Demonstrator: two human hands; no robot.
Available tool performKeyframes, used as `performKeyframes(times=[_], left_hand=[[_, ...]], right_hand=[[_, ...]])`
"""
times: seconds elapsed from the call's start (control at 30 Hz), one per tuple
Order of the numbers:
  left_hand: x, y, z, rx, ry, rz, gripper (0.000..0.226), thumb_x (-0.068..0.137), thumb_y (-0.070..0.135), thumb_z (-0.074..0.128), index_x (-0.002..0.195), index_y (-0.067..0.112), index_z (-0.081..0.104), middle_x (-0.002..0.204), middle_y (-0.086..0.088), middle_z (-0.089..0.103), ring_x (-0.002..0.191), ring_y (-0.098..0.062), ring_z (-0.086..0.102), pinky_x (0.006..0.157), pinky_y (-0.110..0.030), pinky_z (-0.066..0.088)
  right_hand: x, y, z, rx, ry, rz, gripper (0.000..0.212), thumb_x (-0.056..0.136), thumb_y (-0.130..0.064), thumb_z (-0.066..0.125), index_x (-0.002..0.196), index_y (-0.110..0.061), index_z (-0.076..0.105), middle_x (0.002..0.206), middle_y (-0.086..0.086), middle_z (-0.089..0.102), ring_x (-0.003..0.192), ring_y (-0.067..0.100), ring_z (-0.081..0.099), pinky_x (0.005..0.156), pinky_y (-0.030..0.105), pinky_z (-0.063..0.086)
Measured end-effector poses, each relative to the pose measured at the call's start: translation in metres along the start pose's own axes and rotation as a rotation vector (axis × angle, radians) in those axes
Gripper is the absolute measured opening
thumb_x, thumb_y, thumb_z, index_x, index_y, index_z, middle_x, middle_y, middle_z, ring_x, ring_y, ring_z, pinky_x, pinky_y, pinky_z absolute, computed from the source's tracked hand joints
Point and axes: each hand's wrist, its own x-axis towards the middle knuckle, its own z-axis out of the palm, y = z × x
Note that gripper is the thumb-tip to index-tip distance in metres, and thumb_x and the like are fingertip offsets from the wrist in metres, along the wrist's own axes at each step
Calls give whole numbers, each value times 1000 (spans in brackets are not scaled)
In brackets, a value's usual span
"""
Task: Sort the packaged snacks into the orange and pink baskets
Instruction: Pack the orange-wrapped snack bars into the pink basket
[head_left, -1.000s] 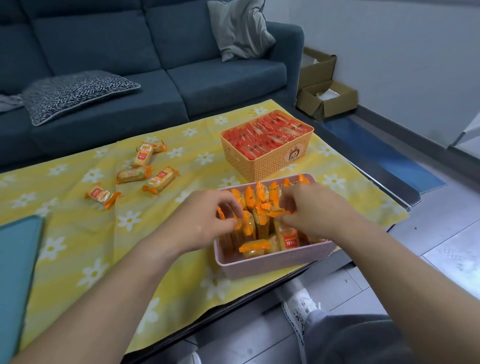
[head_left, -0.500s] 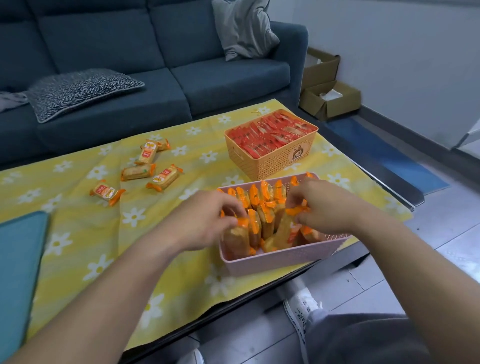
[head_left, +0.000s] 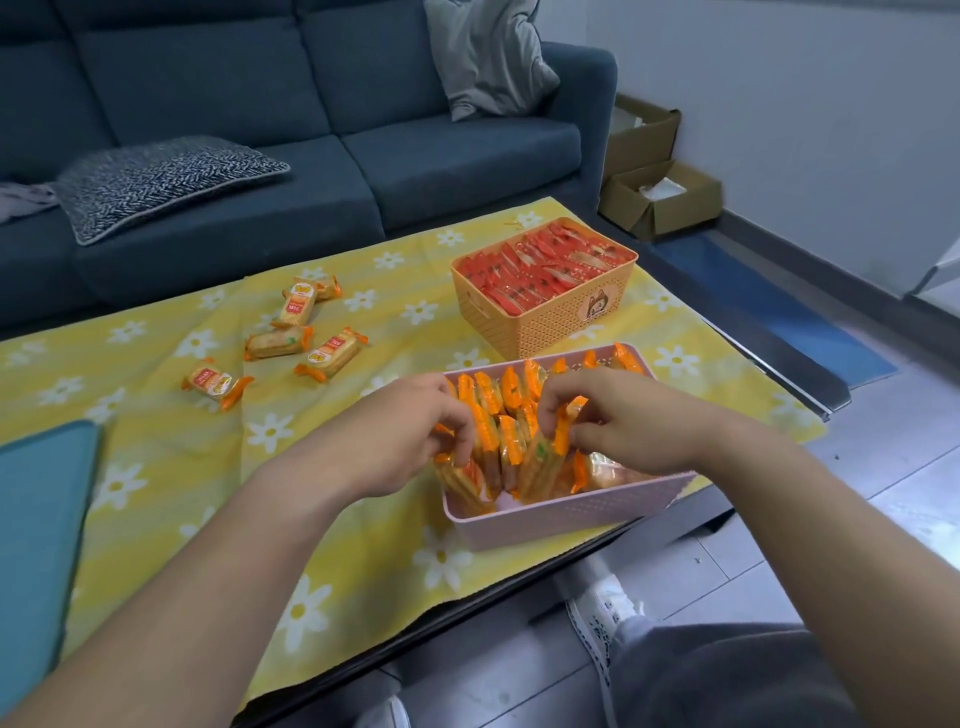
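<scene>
Yellow daisy cloth (head_left: 171, 467), blue sofa (head_left: 441, 156); left fingers (head_left: 457, 418), right fingers (head_left: 557, 396) round orange packets (head_left: 511, 447).

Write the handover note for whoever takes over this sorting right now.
Left hand and right hand: both in the pink basket, fingers curled on upright orange packets.
Done: orange basket is full of red packets; pink basket mostly filled.
To do: five loose packets on the yellow cloth, to the left of the baskets; they look like the pink basket's kind.
</scene>
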Motion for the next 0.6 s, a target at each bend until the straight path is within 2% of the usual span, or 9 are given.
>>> performKeyframes(times=[0.03, 0.1, 0.2, 0.27, 0.37, 0.43, 0.5, 0.53, 0.6], left_hand=[[1, 1, 1, -4, 2, 4, 37, 92, 3, 64, 70, 33, 69, 98, 5, 51, 90, -11, 55, 80, -21, 44], [3, 4, 6, -2, 4, 12, 37, 91, 1, 65, 72, 33, 71, 97, 4, 52, 88, -13, 54, 80, -22, 45], [7, 9, 15, 21, 29, 0, 33, 90, 0, 62, 90, 31, 74, 98, 4, 57, 88, -12, 52, 80, -24, 44], [10, 10, 21, -31, 61, -46, 34, 88, -2, 61, 103, 27, 71, 101, 4, 63, 89, -11, 54, 75, -22, 42], [12, 11, 27, -116, 103, -92, 35, 85, -4, 58, 102, 25, 66, 101, 5, 65, 89, -11, 57, 72, -21, 42], [13, 11, 27, -214, 153, -110, 25, 88, 4, 59, 99, 27, 63, 97, 9, 67, 87, -11, 61, 73, -25, 48], [13, 9, 27, -314, 162, -125, 14, 91, 21, 64, 101, 29, 60, 93, 12, 68, 78, -8, 63, 71, -30, 52], [12, 8, 27, -356, 141, -131, 16, 91, 29, 67, 104, 31, 59, 93, 11, 68, 74, -7, 62, 69, -32, 52], [11, 7, 31, -386, 99, -148, 31, 85, 38, 76, 108, 32, 56, 93, 10, 67, 70, -9, 60, 68, -33, 51]], right_hand=[[0, 0, 0, 1, -2, -2, 29, 93, -1, 56, 91, -29, 64, 91, -7, 66, 75, 23, 67, 72, 45, 54], [2, -1, 3, 3, -17, -6, 29, 92, -1, 57, 88, -29, 64, 87, -4, 67, 73, 26, 65, 71, 47, 54], [8, -7, 15, -22, -56, -13, 29, 91, -2, 58, 86, -31, 64, 83, -2, 68, 70, 22, 62, 66, 34, 49], [12, -12, 23, -19, -80, -25, 28, 91, -2, 57, 88, -28, 65, 81, 1, 67, 68, 24, 60, 60, 33, 46], [19, -16, 36, -20, -77, -17, 30, 89, 2, 55, 90, -27, 65, 73, -12, 58, 59, 15, 53, 52, 23, 37], [23, -18, 44, -27, -19, -3, 30, 88, 2, 57, 97, -25, 66, 78, -10, 61, 62, 5, 52, 53, 18, 36], [27, -18, 51, 0, 76, 6, 29, 85, -1, 61, 106, -21, 65, 93, 0, 68, 75, 12, 60, 62, 24, 47], [28, -19, 55, 26, 111, 16, 29, 84, -2, 62, 107, -19, 62, 96, 2, 69, 77, 15, 61, 63, 25, 48], [29, -21, 65, 52, 134, 39, 25, 84, -4, 64, 103, -19, 56, 90, -2, 66, 76, 15, 60, 58, 21, 43]])
